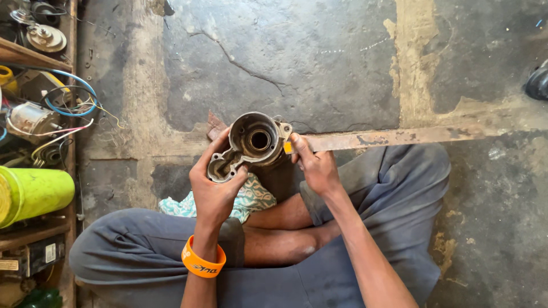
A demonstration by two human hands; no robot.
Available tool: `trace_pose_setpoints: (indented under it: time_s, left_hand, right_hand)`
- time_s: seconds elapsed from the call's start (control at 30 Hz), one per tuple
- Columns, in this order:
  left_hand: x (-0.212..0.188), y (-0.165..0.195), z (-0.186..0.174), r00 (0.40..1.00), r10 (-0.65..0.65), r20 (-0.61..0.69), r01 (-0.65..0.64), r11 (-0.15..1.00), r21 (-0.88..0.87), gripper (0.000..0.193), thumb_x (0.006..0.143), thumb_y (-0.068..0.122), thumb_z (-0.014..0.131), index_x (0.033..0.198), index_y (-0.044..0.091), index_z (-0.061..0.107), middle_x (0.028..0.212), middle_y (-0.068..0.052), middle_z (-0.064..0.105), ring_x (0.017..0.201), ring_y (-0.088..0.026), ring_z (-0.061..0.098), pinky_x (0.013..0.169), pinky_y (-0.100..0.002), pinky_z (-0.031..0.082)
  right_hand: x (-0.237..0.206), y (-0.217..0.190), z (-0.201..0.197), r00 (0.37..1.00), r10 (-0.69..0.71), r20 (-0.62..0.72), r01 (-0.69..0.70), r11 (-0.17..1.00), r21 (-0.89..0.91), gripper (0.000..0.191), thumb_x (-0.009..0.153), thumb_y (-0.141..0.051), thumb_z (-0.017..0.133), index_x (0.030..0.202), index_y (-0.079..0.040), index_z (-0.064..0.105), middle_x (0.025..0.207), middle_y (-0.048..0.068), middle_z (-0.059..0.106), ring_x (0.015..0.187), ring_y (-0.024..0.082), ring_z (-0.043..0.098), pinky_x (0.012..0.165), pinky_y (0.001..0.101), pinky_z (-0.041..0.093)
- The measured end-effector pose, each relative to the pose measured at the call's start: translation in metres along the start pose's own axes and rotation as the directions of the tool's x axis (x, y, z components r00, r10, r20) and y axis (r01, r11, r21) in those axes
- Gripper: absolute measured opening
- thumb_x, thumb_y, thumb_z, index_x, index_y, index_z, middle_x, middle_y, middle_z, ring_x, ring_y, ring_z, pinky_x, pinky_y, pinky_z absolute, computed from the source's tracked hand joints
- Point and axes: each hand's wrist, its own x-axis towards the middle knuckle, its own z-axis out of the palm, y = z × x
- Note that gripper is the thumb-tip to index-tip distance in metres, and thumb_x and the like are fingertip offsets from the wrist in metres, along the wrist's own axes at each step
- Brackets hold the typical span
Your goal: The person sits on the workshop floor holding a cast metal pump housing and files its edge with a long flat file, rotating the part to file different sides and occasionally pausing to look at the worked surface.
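My left hand (pixel 212 188) grips a grimy cast-metal housing (pixel 251 145) with a round bore and a smaller side cavity, held up over my crossed legs with its open side facing me. An orange wristband (pixel 202 263) sits on that wrist. My right hand (pixel 315 166) pinches a small yellow-orange piece (pixel 287 147) against the housing's right edge. Whether it is a tool tip or a loose part, I cannot tell. A patterned teal-and-white cloth (pixel 251 199) lies on my lap under the housing.
A rusty flat metal bar (pixel 394 137) lies across the cracked concrete floor to the right. At the left, wooden shelves (pixel 23 55) carry motors, wires and a lime-green cylinder (pixel 34 193). A dark object (pixel 538 83) sits at the right edge.
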Motion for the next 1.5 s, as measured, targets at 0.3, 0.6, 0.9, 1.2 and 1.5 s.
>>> trace_pose_setpoints:
  time_s: [0.3, 0.6, 0.9, 1.2, 1.5]
  left_hand:
    - [0.0002, 0.0003, 0.0000, 1.000, 0.012, -0.006, -0.012, 1.000, 0.027, 0.065, 0.078, -0.007, 0.071, 0.141, -0.003, 0.059, 0.129, -0.011, 0.071, 0.116, -0.014, 0.068, 0.101, -0.027, 0.054]
    - [-0.0010, -0.0016, 0.0002, 1.000, 0.024, -0.016, -0.023, 0.999, 0.032, 0.065, 0.078, -0.007, 0.072, 0.141, -0.004, 0.059, 0.130, -0.011, 0.070, 0.118, -0.014, 0.068, 0.102, -0.027, 0.054]
    - [0.0020, -0.0021, 0.0012, 0.999, 0.032, -0.010, -0.031, 0.999, 0.014, 0.067, 0.076, -0.008, 0.070, 0.142, -0.004, 0.058, 0.129, -0.011, 0.071, 0.117, -0.015, 0.068, 0.101, -0.028, 0.054]
    - [0.0001, 0.0012, 0.0022, 1.000, 0.008, -0.019, -0.007, 1.000, 0.016, 0.066, 0.077, -0.008, 0.070, 0.142, -0.004, 0.059, 0.129, -0.011, 0.071, 0.116, -0.014, 0.068, 0.101, -0.027, 0.054]
    - [0.0007, 0.0030, 0.0041, 1.000, 0.006, -0.027, -0.005, 1.000, 0.020, 0.066, 0.076, -0.008, 0.070, 0.142, -0.003, 0.059, 0.126, -0.011, 0.072, 0.113, -0.014, 0.069, 0.098, -0.027, 0.055]
  right_hand:
    - [-0.0025, 0.0033, 0.0038, 1.000, 0.000, -0.004, 0.001, 0.993, 0.115, 0.048, 0.106, -0.037, 0.054, 0.069, -0.007, 0.060, 0.057, -0.004, 0.046, 0.051, 0.007, 0.041, 0.047, 0.0280, 0.031]
    - [-0.0032, 0.0022, 0.0047, 1.000, 0.009, 0.017, -0.011, 0.994, 0.104, 0.047, 0.108, -0.036, 0.052, 0.071, -0.008, 0.061, 0.058, -0.004, 0.048, 0.053, 0.005, 0.043, 0.049, 0.0253, 0.034]
    - [-0.0028, 0.0012, 0.0035, 1.000, -0.014, 0.027, 0.010, 0.991, 0.136, 0.045, 0.106, -0.036, 0.053, 0.072, -0.007, 0.060, 0.059, -0.004, 0.050, 0.053, 0.006, 0.045, 0.049, 0.0268, 0.035]
    - [-0.0054, 0.0030, 0.0032, 1.000, 0.014, -0.020, -0.014, 1.000, -0.009, 0.047, 0.107, -0.035, 0.053, 0.069, -0.008, 0.061, 0.055, -0.004, 0.046, 0.051, 0.006, 0.043, 0.048, 0.0269, 0.034]
    - [-0.0063, 0.0021, 0.0092, 0.997, -0.049, -0.056, 0.056, 0.990, 0.131, 0.039, 0.105, -0.034, 0.054, 0.078, -0.008, 0.064, 0.060, -0.004, 0.051, 0.053, 0.005, 0.044, 0.048, 0.0261, 0.034]
